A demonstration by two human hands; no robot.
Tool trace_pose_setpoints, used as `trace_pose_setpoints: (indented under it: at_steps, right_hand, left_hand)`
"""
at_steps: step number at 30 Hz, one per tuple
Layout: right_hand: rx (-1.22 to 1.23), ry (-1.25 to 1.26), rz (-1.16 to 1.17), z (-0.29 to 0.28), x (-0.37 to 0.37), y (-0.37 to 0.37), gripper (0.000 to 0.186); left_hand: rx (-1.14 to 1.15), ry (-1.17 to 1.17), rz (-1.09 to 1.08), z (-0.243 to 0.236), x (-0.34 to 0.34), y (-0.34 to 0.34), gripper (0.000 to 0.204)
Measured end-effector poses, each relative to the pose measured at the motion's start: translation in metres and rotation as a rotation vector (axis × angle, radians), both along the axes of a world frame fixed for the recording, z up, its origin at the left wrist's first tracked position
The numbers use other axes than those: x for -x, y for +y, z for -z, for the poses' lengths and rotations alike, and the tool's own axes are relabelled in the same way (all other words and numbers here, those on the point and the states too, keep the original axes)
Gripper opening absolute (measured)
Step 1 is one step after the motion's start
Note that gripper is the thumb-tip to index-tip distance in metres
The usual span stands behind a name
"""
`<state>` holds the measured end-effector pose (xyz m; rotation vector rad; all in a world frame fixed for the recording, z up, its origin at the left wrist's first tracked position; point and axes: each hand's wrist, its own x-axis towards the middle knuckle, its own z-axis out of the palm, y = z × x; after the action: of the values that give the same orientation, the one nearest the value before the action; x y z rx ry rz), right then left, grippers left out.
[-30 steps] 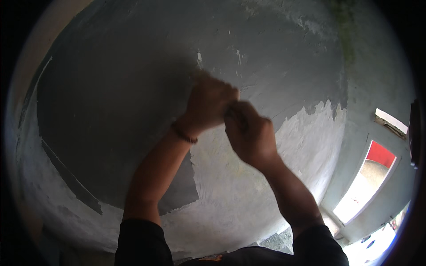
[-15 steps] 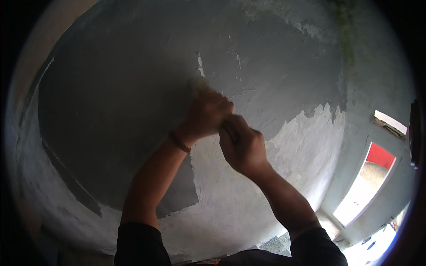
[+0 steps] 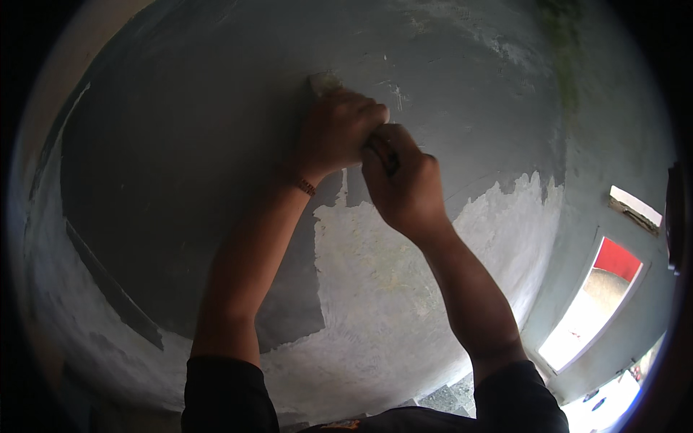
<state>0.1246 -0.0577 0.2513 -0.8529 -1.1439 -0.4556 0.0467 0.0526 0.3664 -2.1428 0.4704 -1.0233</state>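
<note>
A large wall stands before me, with a dark grey layer (image 3: 180, 159) over much of it and a pale bare patch (image 3: 390, 267) with ragged edges below. Both my hands are closed around one scraper (image 3: 323, 84). My left hand (image 3: 339, 133) grips it nearer the blade, its fingers wrapped over the front part. Just behind, my right hand (image 3: 404, 177) holds the dark handle with orange on it. The flat blade appears to rest against the grey layer, partly hidden by my left fingers. Under my left wrist a narrow pale strip runs up from the patch.
At the right, a side wall (image 3: 606, 144) meets this one at a corner with a greenish stain. It has a bright narrow opening (image 3: 595, 307) showing red and white, and a smaller slot (image 3: 635, 206) above. Pale wall (image 3: 94, 325) also shows at lower left.
Both hands and the scraper have moved up the wall. The blade now sits higher, and the pale strip formerly above it is largely hidden by my hands.
</note>
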Motion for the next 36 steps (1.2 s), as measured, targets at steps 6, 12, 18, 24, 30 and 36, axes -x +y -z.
trace_pose_setpoints:
  at_steps: [6, 12, 18, 24, 30, 36]
  right_hand:
    - [0.182, -0.019, 0.038, 0.007, 0.011, -0.015, 0.018]
    - [0.025, -0.009, 0.022, -0.023, -0.005, -0.007, 0.015]
    - [0.164, 0.009, 0.049, -0.011, 0.011, -0.021, 0.017]
    - [0.1, 0.016, 0.026, -0.023, -0.004, -0.014, 0.017]
    - [0.029, -0.067, 0.065, -0.026, 0.006, -0.018, 0.02]
    - [0.116, 0.015, 0.007, -0.03, -0.005, -0.021, 0.017]
  left_hand:
    - [-0.053, 0.127, 0.086, 0.012, 0.005, -0.007, 0.015]
    - [0.047, 0.009, 0.036, -0.02, -0.003, -0.008, 0.015]
    - [-0.01, 0.1, 0.072, -0.002, 0.001, -0.017, 0.014]
    - [-0.002, -0.028, 0.083, -0.018, -0.01, 0.003, 0.021]
    - [-0.105, -0.057, 0.254, -0.017, -0.01, -0.005, 0.024]
    - [0.016, -0.002, 0.11, -0.026, -0.007, -0.024, 0.026]
